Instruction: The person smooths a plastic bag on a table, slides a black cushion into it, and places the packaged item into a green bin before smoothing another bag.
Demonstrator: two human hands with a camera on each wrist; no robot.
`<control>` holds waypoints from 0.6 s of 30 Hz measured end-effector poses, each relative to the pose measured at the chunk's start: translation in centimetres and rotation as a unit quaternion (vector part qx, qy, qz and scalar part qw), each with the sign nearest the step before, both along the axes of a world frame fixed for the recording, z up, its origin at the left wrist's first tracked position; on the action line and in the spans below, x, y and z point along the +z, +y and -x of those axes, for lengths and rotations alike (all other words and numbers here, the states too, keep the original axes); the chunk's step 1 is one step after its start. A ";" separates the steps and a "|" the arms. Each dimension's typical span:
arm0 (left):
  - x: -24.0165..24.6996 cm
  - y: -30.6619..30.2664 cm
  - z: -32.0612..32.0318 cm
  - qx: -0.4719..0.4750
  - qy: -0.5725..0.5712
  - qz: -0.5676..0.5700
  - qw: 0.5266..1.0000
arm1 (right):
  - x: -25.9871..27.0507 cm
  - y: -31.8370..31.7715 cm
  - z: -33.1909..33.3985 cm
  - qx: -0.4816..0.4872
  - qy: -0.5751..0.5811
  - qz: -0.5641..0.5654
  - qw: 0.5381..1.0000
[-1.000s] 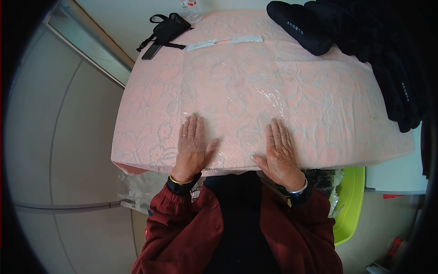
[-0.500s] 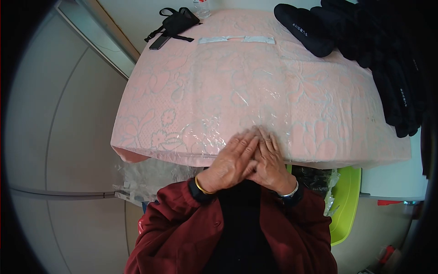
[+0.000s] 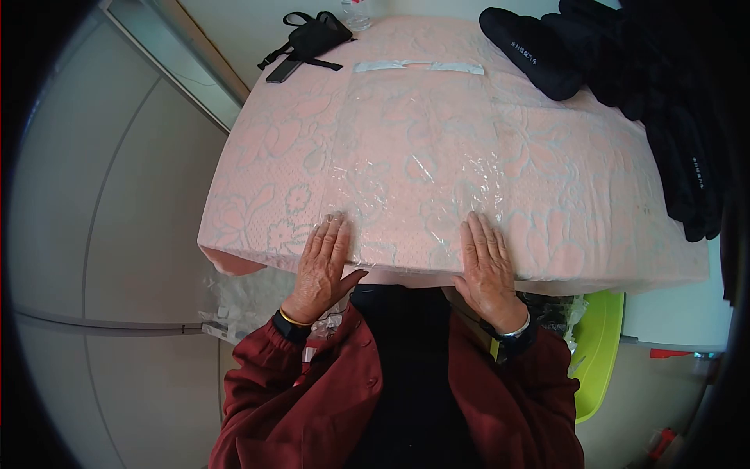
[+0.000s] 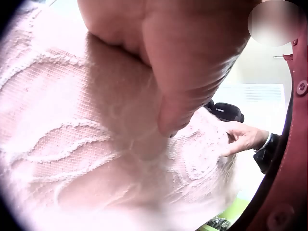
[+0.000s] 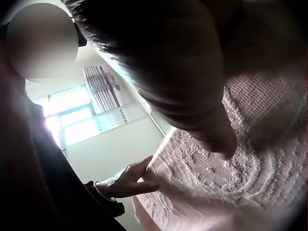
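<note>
A clear plastic bag [image 3: 418,168] with a white strip [image 3: 418,68] along its far end lies flat on a pink patterned tablecloth [image 3: 266,160]. My left hand [image 3: 321,262] rests with straight fingers at the bag's near left corner, its thumb spread toward the middle. Across from it, my right hand [image 3: 488,266] lies on the near right side, fingers straight and pointing away from me. Both palms face down by the table's front edge. In the left wrist view the thumb of the left hand [image 4: 178,62] hangs close over the raised cloth pattern.
At the back left are a black pouch [image 3: 319,37] with straps, a phone [image 3: 283,70] and a plastic bottle [image 3: 357,14]. Dark padded garments [image 3: 617,70] cover the back right. Below the table's edge stand a green tub [image 3: 601,352] and crumpled clear plastic [image 3: 250,301].
Half a second ago both hands were together at the bag's near right part. The left hand has since moved back left, so the hands are apart again. The bag's near part looks flatter.
</note>
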State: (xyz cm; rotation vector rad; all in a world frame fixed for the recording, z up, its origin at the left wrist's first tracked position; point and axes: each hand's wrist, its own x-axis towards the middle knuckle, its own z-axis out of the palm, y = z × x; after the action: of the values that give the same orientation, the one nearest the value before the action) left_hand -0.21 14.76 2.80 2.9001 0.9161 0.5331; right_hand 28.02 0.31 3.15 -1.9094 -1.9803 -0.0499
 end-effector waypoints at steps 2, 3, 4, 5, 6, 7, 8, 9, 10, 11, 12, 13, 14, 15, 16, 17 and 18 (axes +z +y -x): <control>0.1 0.1 0.4 -0.010 -0.014 -0.006 1.000 | 0.4 -0.7 -0.5 0.048 0.050 -0.009 0.998; 0.2 0.1 1.0 -0.036 -0.048 0.010 0.998 | 0.7 -1.1 -0.9 0.071 0.074 -0.015 0.995; 0.3 0.1 1.5 -0.063 -0.081 0.027 0.994 | 0.8 -2.1 -1.9 0.064 0.070 -0.022 0.995; 0.3 -0.2 2.3 -0.070 -0.084 0.022 0.994 | 0.8 -3.5 -3.3 0.086 0.169 0.046 0.981; 0.3 -0.8 3.2 -0.084 -0.117 0.049 0.988 | 0.9 -4.4 -4.1 0.106 0.268 0.114 0.951; 0.8 -0.9 3.4 -0.099 -0.148 0.079 0.981 | 1.2 -4.4 -4.3 0.099 0.268 0.110 0.952; 1.1 -0.9 3.0 -0.105 -0.146 0.081 0.980 | 1.5 -4.3 -4.5 0.052 0.272 0.056 0.959; 1.8 -1.3 2.0 -0.107 -0.151 0.064 0.981 | 1.8 -4.1 -4.7 0.007 0.274 0.006 0.962; 2.5 -1.8 0.8 -0.106 -0.157 0.046 0.981 | 2.0 -3.9 -4.8 -0.037 0.273 -0.043 0.960; 3.3 -2.1 -0.6 -0.104 -0.163 0.025 0.981 | 2.1 -2.8 -4.4 -0.038 0.274 -0.042 0.960; 4.2 -2.3 -3.0 -0.113 -0.161 0.047 0.979 | 2.1 -0.9 -3.2 -0.008 0.213 -0.082 0.974; 4.8 -2.5 -5.7 -0.120 -0.159 0.068 0.978 | 2.0 0.6 -2.0 0.022 0.151 -0.122 0.981; 4.3 -3.0 -8.2 -0.129 -0.129 0.060 0.981 | 1.5 1.5 -0.8 0.024 0.151 -0.125 0.980; 3.7 -3.2 -9.8 -0.139 -0.099 0.053 0.984 | 0.9 2.3 0.3 0.040 0.126 -0.103 0.986; 3.0 -2.9 -10.1 -0.139 -0.100 0.051 0.984 | 0.5 2.6 0.8 0.055 0.102 -0.078 0.990; 2.1 -2.8 -10.3 -0.136 -0.060 0.041 0.988 | 0.5 2.5 0.8 0.054 0.102 -0.077 0.990; 1.2 -2.6 -10.5 -0.133 -0.020 0.032 0.990 | 0.3 2.3 0.5 0.047 0.077 -0.047 0.995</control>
State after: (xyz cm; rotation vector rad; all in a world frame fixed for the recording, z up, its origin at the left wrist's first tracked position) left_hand 10.28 12.19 3.96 2.8773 0.5172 0.5270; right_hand 27.48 2.61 3.50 -1.7065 -1.9261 0.0288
